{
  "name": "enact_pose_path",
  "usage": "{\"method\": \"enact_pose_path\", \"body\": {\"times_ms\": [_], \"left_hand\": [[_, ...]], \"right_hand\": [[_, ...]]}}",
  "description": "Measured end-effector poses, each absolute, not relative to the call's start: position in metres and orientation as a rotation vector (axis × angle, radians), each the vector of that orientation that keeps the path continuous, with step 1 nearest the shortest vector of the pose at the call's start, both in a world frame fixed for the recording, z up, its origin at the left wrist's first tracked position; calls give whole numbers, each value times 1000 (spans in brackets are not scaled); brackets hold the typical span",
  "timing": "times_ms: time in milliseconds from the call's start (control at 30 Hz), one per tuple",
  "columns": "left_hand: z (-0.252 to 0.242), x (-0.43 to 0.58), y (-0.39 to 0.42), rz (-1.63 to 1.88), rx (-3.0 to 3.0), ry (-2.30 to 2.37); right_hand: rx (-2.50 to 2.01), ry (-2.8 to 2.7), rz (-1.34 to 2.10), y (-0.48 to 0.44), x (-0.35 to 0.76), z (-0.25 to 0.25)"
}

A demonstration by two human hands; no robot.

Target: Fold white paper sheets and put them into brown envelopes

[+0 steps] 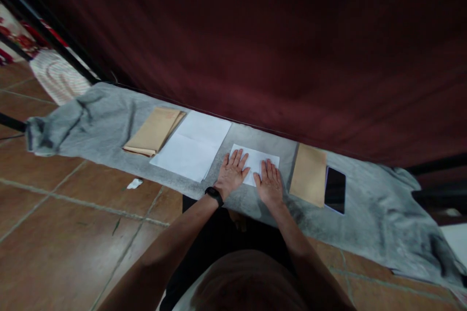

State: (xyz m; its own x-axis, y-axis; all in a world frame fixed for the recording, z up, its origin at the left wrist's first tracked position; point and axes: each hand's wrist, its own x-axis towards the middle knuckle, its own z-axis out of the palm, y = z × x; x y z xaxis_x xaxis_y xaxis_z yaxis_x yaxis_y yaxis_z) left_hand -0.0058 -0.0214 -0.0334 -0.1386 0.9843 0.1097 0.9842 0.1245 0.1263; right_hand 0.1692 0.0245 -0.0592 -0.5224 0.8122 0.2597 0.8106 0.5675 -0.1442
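Observation:
A small white sheet of paper (pixel 253 154), which looks folded, lies on the grey cloth in front of me. My left hand (pixel 232 171) rests flat on its left part, fingers spread, a black band on the wrist. On the right part of the same paper lies my right hand (pixel 269 183), palm down with the fingers stretched out. Larger white sheets (pixel 195 143) with a crease across them are just left of my left hand. To the right of my right hand is a single brown envelope (pixel 309 174).
Several brown envelopes (pixel 155 129) are stacked at the left. A dark-screened phone (pixel 334 190) sits beside the right envelope. The grey cloth (pixel 375 209) covers the narrow table, with a dark red curtain (pixel 255 58) behind it. A white scrap (pixel 134 183) lies on the tiled floor.

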Motion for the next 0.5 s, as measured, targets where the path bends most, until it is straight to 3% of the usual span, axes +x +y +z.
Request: {"method": "enact_pose_path", "body": {"times_ms": [500], "left_hand": [[-29,7,-17,331,2252,2248]], "right_hand": [[-1329,-2428,-11,20,179,-65]]}}
